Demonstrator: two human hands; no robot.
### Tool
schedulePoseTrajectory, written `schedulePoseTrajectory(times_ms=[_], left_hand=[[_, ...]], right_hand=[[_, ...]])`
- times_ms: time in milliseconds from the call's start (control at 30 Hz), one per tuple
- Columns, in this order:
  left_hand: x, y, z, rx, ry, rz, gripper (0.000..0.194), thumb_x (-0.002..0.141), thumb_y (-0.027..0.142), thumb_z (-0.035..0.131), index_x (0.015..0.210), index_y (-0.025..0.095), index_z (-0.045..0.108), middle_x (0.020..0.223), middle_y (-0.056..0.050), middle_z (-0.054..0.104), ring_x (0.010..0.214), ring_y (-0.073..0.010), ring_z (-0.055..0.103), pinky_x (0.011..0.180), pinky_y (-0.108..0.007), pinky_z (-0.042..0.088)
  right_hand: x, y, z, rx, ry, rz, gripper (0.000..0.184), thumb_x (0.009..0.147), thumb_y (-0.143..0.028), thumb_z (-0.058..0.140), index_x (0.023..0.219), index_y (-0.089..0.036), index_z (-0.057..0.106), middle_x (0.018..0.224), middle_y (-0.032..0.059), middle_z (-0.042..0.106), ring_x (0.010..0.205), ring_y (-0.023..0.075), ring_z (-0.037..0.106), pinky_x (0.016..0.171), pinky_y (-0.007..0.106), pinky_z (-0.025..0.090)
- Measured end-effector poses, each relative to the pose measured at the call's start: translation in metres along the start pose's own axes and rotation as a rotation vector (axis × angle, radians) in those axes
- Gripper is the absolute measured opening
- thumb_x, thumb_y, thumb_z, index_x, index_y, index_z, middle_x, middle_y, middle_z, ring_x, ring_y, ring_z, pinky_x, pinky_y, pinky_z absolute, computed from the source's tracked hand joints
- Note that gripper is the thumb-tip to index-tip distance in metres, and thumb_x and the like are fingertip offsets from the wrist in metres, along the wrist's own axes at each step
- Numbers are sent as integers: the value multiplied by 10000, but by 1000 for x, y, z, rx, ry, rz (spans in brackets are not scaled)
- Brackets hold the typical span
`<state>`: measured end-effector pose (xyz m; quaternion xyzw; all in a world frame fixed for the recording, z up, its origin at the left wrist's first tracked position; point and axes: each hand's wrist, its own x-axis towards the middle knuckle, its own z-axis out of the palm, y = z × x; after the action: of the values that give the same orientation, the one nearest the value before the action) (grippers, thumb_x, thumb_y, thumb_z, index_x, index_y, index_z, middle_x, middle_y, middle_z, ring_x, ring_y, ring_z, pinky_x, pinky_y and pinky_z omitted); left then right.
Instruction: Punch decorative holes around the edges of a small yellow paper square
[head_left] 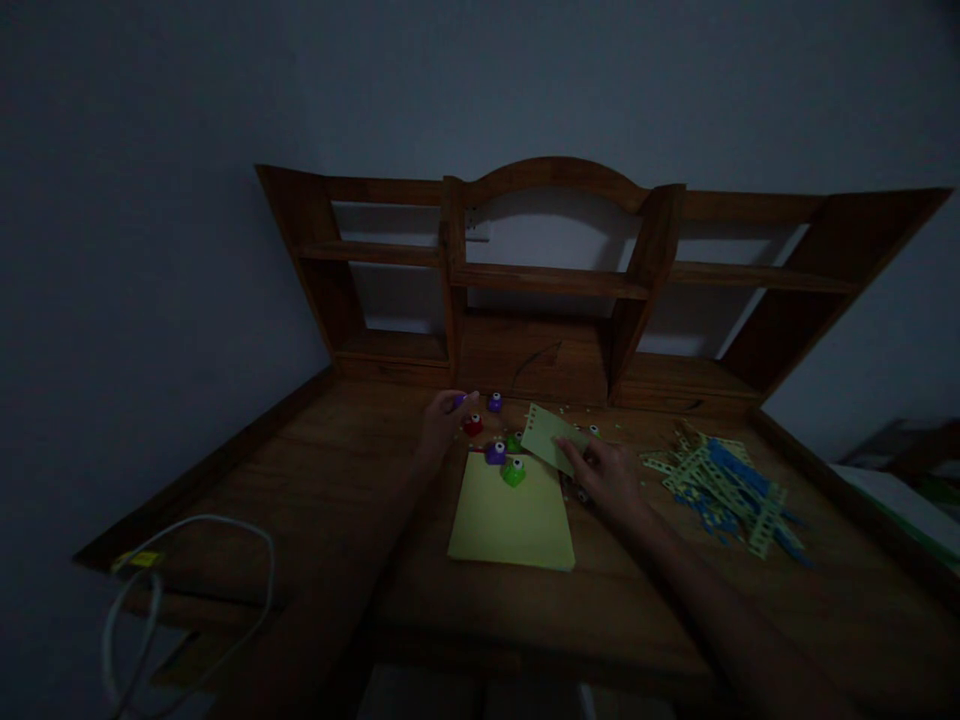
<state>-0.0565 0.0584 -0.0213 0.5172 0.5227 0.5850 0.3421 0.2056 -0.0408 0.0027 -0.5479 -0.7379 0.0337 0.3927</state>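
Observation:
My left hand (439, 428) is closed round a small purple object (459, 401), mostly covered by the fingers. My right hand (606, 472) pinches a pale yellow-green paper sheet (551, 440) with a row of holes along its left edge. Close by stand one-eyed, frog-like plastic pieces: a red one (473, 425) beside my left hand, a purple one (495, 403) behind it, and a second purple piece (495, 453) and a bright green piece (514, 473) at the top of a yellow paper pad (511, 520). Another green piece (514, 441) sits left of the held sheet.
A heap of punched pale green and blue paper strips (731, 490) lies to the right. Tiny paper bits are scattered behind the sheet. A wooden shelf unit (551, 283) rises at the desk's back. A white cable (271, 560) loops at the left front. The room is dim.

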Motion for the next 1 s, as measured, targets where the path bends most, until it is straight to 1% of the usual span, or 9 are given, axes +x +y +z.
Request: schedulePoseTrajectory(times_ms=[100, 267, 433, 567, 667, 733, 833, 900, 1000], left_hand=[[0, -2, 1, -48, -63, 78, 393, 677, 408, 695, 973, 173, 590, 955, -69, 671, 849, -176, 638, 724, -276, 509], [-9, 1, 6, 15, -193, 180, 381, 698, 297, 667, 1054, 194, 577, 1052, -70, 639, 851, -168, 651, 732, -281, 526], [-20, 3, 14, 102, -302, 251, 405, 720, 228, 638, 1105, 191, 517, 1018, -63, 647, 851, -153, 643, 749, -287, 523], [-22, 3, 12, 251, -304, 299, 359, 750, 255, 617, 1101, 199, 567, 943, -44, 657, 799, -162, 628, 718, -285, 500], [-20, 3, 9, 412, -278, 384, 304, 798, 302, 574, 1086, 214, 616, 873, -36, 656, 739, -169, 594, 698, -295, 467], [-19, 1, 7, 538, -296, 444, 261, 824, 320, 549, 1045, 223, 649, 855, -42, 658, 761, -189, 573, 735, -318, 444], [-20, -3, 7, 679, -340, 503, 210, 837, 316, 548, 985, 242, 679, 914, -61, 674, 889, -234, 549, 856, -377, 384], [-21, -5, 8, 698, -364, 521, 200, 843, 305, 550, 988, 263, 682, 961, -62, 682, 941, -252, 535, 903, -409, 341], [-24, 1, 10, 663, -337, 537, 266, 864, 284, 521, 1100, 293, 644, 1067, -54, 667, 998, -256, 522, 929, -417, 316]], right_hand=[[0, -1, 0, -10, 11, -5, 414, 905, -489, 453, 693, -189, 643, 545, 31, 618, 444, 149, 532, 447, 251, 305], [0, -2, -1, 2, -6, 4, 401, 909, -483, 447, 714, -198, 651, 536, 23, 616, 451, 157, 543, 453, 252, 321], [0, 1, 2, 14, 10, 1, 394, 910, -480, 440, 776, -197, 679, 555, 34, 632, 459, 165, 547, 454, 257, 331], [0, 3, 4, 13, 24, 3, 409, 905, -495, 445, 742, -193, 668, 574, 35, 636, 465, 158, 546, 455, 252, 329], [0, 3, 4, 22, 22, 1, 408, 905, -493, 444, 739, -191, 663, 559, 30, 630, 453, 154, 542, 457, 251, 331], [0, 2, 2, 23, 16, -3, 402, 907, -487, 443, 748, -193, 666, 542, 26, 624, 444, 155, 540, 457, 253, 332], [0, 1, 1, 10, 19, -5, 398, 907, -483, 444, 754, -198, 675, 543, 31, 625, 453, 161, 547, 455, 255, 329], [0, 1, 1, 8, 22, 3, 403, 908, -490, 439, 766, -199, 679, 548, 35, 627, 456, 164, 550, 449, 254, 327], [0, 3, 3, 18, 19, 7, 412, 911, -495, 430, 772, -196, 678, 550, 35, 626, 452, 162, 549, 450, 251, 331]])
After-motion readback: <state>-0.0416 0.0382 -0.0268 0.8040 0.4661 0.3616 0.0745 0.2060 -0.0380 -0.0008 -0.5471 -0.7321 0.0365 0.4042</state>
